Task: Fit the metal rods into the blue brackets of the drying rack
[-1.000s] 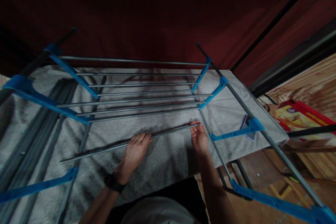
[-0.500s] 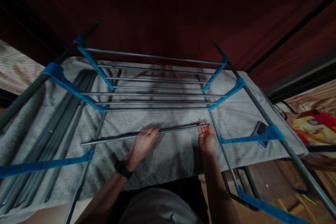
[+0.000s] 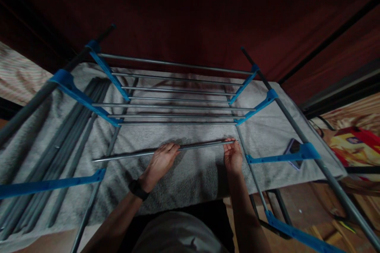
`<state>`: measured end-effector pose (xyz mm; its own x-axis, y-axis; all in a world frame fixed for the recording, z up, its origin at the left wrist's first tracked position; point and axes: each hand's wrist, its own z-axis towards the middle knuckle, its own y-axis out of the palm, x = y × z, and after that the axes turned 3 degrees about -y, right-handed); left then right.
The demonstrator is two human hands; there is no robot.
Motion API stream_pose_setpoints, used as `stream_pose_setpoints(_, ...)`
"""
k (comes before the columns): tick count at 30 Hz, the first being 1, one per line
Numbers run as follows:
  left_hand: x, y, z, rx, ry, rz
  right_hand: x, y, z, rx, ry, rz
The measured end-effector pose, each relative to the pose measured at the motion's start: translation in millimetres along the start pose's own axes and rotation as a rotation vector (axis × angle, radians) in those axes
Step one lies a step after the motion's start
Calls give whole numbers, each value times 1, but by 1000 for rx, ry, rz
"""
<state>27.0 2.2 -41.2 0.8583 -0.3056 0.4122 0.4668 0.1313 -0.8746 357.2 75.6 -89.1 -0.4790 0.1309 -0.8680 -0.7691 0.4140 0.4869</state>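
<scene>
A thin grey metal tube point(image 3: 127, 155) lies crosswise in front of me, low over the grey blanket. My left hand point(image 3: 163, 159) is closed over its middle from above. At the tube's right end, my right hand point(image 3: 233, 155) holds it palm up, fingers curled around the tip. Beyond my hands stands a partly built rack of grey tubes and blue plastic brackets, with several crossbars point(image 3: 178, 107) joining its two sides. The nearest brackets, a left one point(image 3: 59, 184) and a right one point(image 3: 276, 158), have no crossbar between them.
Several loose grey tubes point(image 3: 63, 146) lie on the blanket point(image 3: 190, 182) at the left. A phone point(image 3: 293, 152) rests on it at the right, behind a blue bracket. A red and yellow bag point(image 3: 353, 146) sits at the far right. A dark red curtain point(image 3: 184, 16) hangs behind.
Almost nothing differs. Both hands keep the same hold on the tube, and the view has shifted very slightly.
</scene>
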Motion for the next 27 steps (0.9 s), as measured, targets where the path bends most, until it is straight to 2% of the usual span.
stream_pose_setpoints(9, -7, -7, -6, 24, -2, 13, -1, 3, -1, -14, -55, -40)
stream_pose_setpoints(15, -3, -6, -6, 14, -36, 33, -9, 11, -4, 62, 69, 62)
stream_pose_setpoints(23, 25, -3, 4, -19, -23, 82, -8, 7, -6, -3, 138, -19)
stream_pose_setpoints(27, 14, -7, 0, 8, -57, 64, -6, 1, -6, -2, 120, -47)
